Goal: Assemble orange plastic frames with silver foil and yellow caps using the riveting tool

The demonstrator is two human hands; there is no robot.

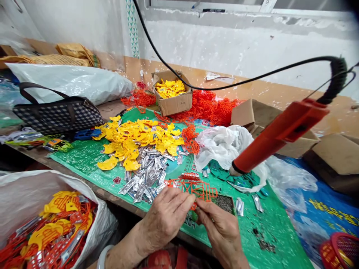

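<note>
Close to the table's front edge, my left hand [169, 211] has its fingers closed on an orange plastic lattice frame [206, 191]. My right hand [223, 228] pinches at the same frame's near edge, thumb and fingertips together; whether a small part is also between them is hidden. Just behind the right hand lies a shallow tray of tiny dark screws [224, 203]. A red electric screwdriver [269, 140] hangs tip down to the right, apart from both hands. Beyond my left hand are a heap of silvery strips [148, 172] and a pile of yellow plastic pieces [134, 136].
An open white sack [105, 209] with orange and yellow pieces stands at lower left. Behind are a cardboard box [175, 105] of yellow pieces, orange lattice heaps [210, 108] and a checked bag [60, 114]. White plastic bags [224, 144] lie beneath the screwdriver; its black cable [238, 84] arches overhead.
</note>
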